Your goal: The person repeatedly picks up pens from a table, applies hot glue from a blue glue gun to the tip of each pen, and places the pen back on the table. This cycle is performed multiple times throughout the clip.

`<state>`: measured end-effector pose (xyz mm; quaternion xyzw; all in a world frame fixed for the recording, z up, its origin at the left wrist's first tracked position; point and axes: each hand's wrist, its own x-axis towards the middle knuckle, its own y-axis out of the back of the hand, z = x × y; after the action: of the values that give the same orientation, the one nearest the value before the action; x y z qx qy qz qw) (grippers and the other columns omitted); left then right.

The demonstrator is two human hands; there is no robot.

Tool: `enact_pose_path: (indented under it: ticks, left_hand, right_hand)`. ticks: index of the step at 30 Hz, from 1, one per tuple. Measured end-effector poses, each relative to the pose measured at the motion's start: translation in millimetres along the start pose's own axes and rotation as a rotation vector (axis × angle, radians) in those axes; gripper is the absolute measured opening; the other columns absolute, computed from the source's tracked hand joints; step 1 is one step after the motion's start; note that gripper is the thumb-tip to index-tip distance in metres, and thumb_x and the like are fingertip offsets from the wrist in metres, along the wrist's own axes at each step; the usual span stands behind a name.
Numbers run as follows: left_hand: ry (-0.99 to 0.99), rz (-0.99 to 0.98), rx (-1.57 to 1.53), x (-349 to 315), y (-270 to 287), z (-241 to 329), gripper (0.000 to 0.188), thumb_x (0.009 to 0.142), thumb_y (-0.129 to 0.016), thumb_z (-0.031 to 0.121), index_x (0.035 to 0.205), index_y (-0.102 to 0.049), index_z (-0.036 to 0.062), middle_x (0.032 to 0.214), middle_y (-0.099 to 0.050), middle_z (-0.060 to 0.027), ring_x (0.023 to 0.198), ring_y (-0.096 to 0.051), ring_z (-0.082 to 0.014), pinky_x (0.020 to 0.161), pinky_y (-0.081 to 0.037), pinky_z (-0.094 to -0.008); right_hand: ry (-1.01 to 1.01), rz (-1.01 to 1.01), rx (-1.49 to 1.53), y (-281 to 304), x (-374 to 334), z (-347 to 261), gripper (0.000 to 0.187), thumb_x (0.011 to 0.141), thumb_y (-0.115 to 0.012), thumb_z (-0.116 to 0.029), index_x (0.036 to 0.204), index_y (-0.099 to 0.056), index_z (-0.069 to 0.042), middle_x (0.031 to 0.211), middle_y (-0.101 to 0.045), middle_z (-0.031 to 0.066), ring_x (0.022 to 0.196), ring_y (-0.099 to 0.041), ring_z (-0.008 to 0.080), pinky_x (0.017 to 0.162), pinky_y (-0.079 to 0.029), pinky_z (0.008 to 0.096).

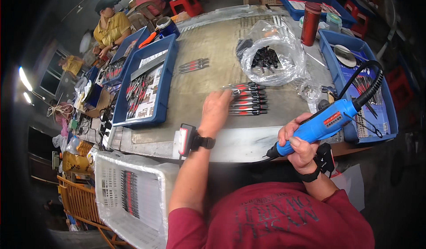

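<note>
My right hand (299, 144) is wrapped round a blue electric screwdriver (326, 122), held above the table's near edge with its black tip pointing left. A black cable rises from the screwdriver's far end. My left hand (215, 111) reaches over the table, its fingers closed at the left end of a row of slim red, black and silver tools (248, 100). Whatever lies between those fingertips is hidden. Farther off, a small group of similar tools (194, 65) lies on the mat. Beyond the row, a clear plastic bag (290, 69) holds small black parts (266, 59).
Blue trays stand at the left (166, 78) and right (390, 120), holding more slim tools. A red bottle (311, 24) stands at the back right. A white crate (153, 158) with rows of tools sits low at the left. A person in yellow (113, 27) works at the far left.
</note>
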<state>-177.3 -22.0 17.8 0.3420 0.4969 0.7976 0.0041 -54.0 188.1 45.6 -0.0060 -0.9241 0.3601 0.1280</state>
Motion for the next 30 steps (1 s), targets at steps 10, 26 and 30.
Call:
enact_pose_path:
  ticks: [10, 26, 30]
  left_hand:
    - [-0.206, 0.018, 0.015, 13.5, -28.7, 6.1, 0.017, 0.075, -0.057, 0.005, 0.092, -0.054, 0.0033, 0.081, -0.057, -0.0112, 0.078, -0.054, -0.0289, 0.069, -0.044, -0.0389]
    - [-0.278, 0.032, 0.042, 17.4, -46.6, 10.3, 0.032, 0.067, -0.056, 0.0, 0.099, -0.052, 0.0017, 0.093, -0.057, -0.0131, 0.087, -0.054, -0.03, 0.077, -0.046, -0.0378]
    - [-0.3, 0.028, 0.085, 17.7, -48.3, 9.9, 0.028, 0.07, -0.053, 0.003, 0.097, -0.057, -0.0017, 0.093, -0.057, -0.0126, 0.089, -0.053, -0.0258, 0.08, -0.045, -0.0337]
  right_hand:
    - [0.027, 0.002, -0.028, 0.5, -0.1, -0.1, 0.048, 0.068, -0.061, -0.01, 0.111, -0.04, -0.008, 0.075, -0.051, 0.0089, 0.06, -0.052, 0.0212, 0.059, -0.044, 0.0324]
    - [-0.006, -0.004, 0.002, 1.8, -1.5, 0.6, 0.049, 0.069, -0.062, -0.006, 0.111, -0.037, -0.007, 0.076, -0.05, 0.009, 0.065, -0.054, 0.0209, 0.06, -0.044, 0.0328]
    - [-0.002, -0.017, 0.031, 1.7, -0.8, 1.6, 0.048, 0.069, -0.062, -0.005, 0.111, -0.038, -0.007, 0.076, -0.05, 0.0088, 0.064, -0.054, 0.021, 0.06, -0.044, 0.0324]
